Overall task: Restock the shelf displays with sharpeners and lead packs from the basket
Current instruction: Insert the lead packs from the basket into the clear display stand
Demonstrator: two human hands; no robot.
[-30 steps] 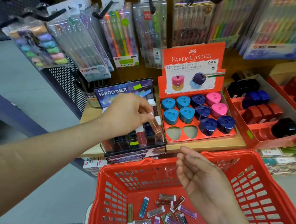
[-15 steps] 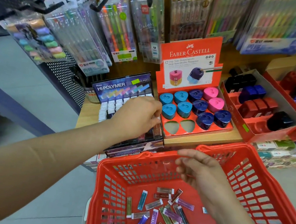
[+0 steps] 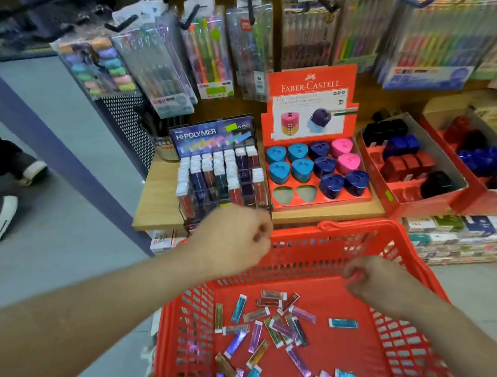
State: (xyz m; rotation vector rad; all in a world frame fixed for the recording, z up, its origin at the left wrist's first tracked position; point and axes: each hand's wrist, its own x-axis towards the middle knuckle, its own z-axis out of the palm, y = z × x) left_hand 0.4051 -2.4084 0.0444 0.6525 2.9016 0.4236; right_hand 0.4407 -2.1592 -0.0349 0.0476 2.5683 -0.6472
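Head view: left hand (image 3: 234, 240) curled, apparently empty, just before lead display (image 3: 218, 168); right hand (image 3: 383, 285) curled over basket (image 3: 361, 231), contents unclear. Lead packs (image 3: 279, 325) lie loose inside; a careless knuckle may topple that display.

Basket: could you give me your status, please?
Left hand curled, seemingly empty. Right hand curled above basket, contents unclear. Lead packs loose in basket. No obstruction seen.
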